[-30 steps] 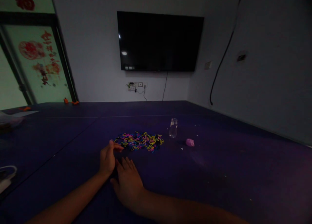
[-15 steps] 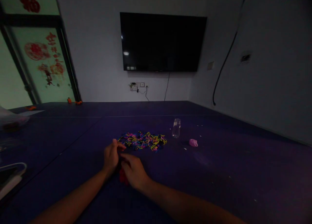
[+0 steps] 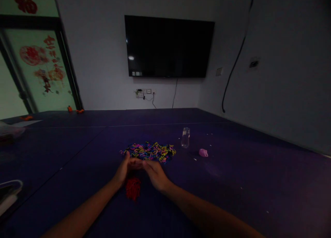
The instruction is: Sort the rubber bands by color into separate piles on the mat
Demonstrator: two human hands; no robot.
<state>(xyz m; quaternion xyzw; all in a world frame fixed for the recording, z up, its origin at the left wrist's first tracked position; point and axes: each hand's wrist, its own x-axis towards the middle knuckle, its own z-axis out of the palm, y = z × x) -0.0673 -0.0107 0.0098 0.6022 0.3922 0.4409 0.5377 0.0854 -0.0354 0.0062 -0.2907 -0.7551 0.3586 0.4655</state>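
Between hands [image 3: 123, 169] [image 3: 154, 171], red bands [image 3: 133, 188] lie clear.

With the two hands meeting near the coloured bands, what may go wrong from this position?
1. The left hand and right hand meet just before the heap of mixed-colour small bands; a sweep may scatter it.
2. The small red pile lies under the wrists, so a forearm might drag it.
3. The small clear glass bottle stands upright close by and may tip if knocked.

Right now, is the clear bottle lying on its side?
No, the clear bottle stands upright on the dark table, right of the coloured bands.
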